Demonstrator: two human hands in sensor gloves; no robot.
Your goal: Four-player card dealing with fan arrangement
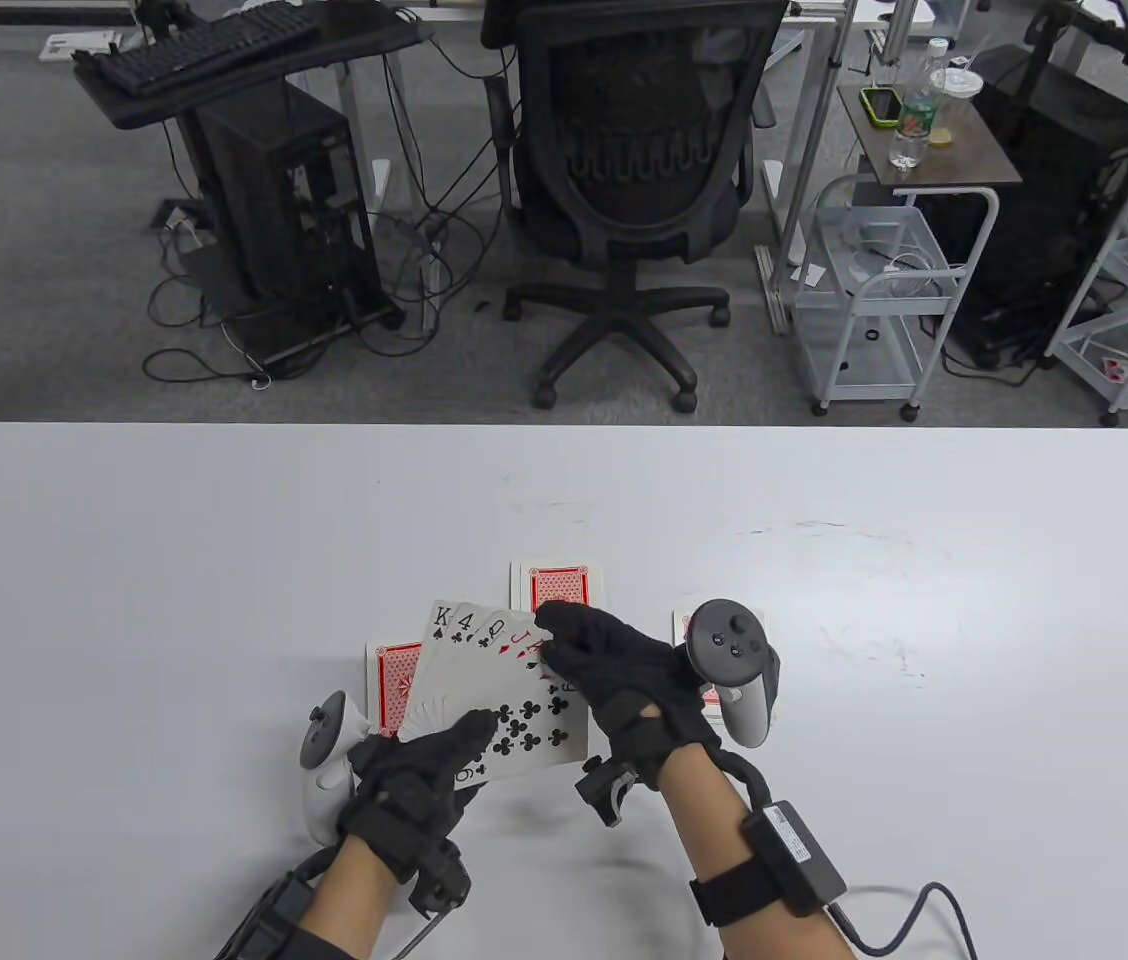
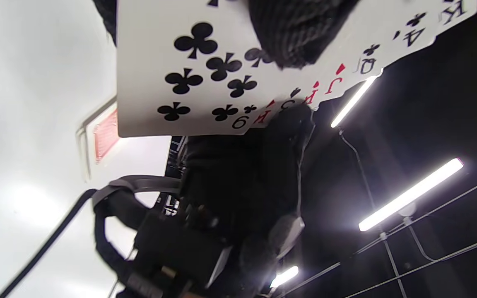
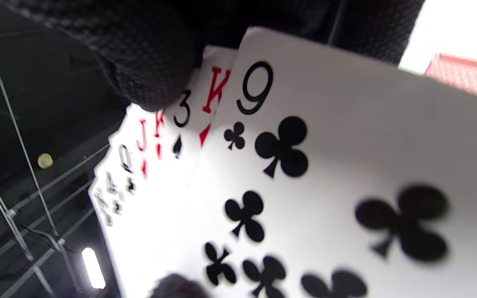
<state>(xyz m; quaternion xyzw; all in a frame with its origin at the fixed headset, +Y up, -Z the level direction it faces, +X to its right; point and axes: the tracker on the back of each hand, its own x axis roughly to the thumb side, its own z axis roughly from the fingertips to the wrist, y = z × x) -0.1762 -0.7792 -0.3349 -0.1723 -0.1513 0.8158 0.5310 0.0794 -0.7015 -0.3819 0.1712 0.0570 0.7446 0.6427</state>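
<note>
A face-up fan of several cards is held above the white table, the nine of clubs on top, with K, 4, Q, J showing at its edge. My left hand grips the fan's lower end, thumb pressed on the nine. My right hand pinches the fan's upper right edge near the J and 3. Three face-down red-backed piles lie on the table: one left, one behind the fan, one right, mostly hidden by my right hand's tracker.
An office chair stands beyond the table's far edge, with a computer tower to the left and a white wire cart to the right. The table surface extends widely to the left and right of the cards.
</note>
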